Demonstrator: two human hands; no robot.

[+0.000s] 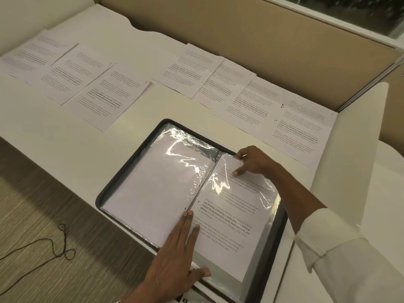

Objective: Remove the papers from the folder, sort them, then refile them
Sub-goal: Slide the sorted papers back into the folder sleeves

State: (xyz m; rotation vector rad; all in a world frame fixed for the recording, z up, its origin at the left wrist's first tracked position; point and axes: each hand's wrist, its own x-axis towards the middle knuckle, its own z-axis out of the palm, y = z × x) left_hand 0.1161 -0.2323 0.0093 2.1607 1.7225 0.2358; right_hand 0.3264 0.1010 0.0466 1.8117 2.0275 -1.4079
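The biggest surface I see is the white, smooth worktop, its near edge cut in a curve; a bare strip lies just behind the folder, and more to its left. The folder lies open at the near edge, a rounded rectangle with a dark zip rim and glossy, crinkled clear sleeves that catch the glare.

Behind the folder to the left I count three overlapping loose sheets of printed paper; behind it to the right, four more, as far as I can tell.

In the folder's right half lies one printed sheet. The right grip, in a white cuff, pinches that sheet's top corner between thumb and finger. The left grip is released, its straight fingers pressing flat on the folder's spine at the near end.

Left of the folder, on ribbed carpet, one thin dark cord loops.
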